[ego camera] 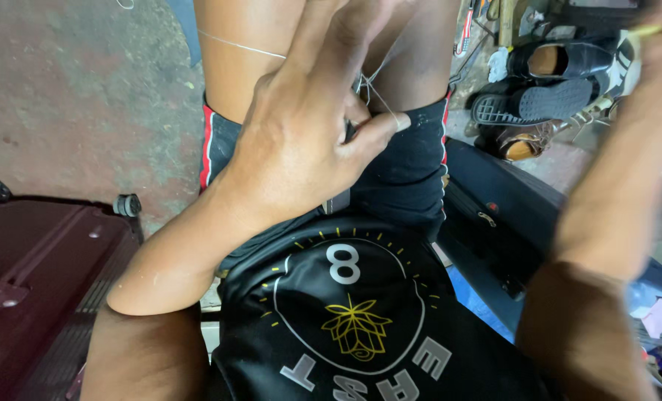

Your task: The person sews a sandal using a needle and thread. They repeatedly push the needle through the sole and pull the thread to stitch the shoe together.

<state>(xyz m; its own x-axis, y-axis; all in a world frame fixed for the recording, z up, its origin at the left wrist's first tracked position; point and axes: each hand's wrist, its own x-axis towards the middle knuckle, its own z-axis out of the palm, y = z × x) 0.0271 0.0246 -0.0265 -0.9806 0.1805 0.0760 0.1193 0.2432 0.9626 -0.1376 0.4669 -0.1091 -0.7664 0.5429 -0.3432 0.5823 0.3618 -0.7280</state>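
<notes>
Left hand [301, 141] pressed down at centre between the knees, thumb and forefinger pinched narrow on a thin pale thread [379, 100] at the hem of black shorts [409, 174]. Thread running up and away from the pinch, a second strand [242, 46] lying across the bare left thigh. Something dark under the fingers, too hidden to name. Right hand [661, 33] raised at the far right corner, blurred; seemingly closed on something yellowish, though cannot tell for sure, nor whether the thread reaches it. Right forearm slanting down the right side. Black shirt [346, 312] with a white and yellow round print in the near middle. Maroon suitcase [34, 282] lying at near left on the reddish floor [86, 96], two small wheels at its far edge. Dark bag [494, 215] with zips just right of the lap. Black shoes [554, 82] at far right, one sole-up, a brown one just beneath them.
</notes>
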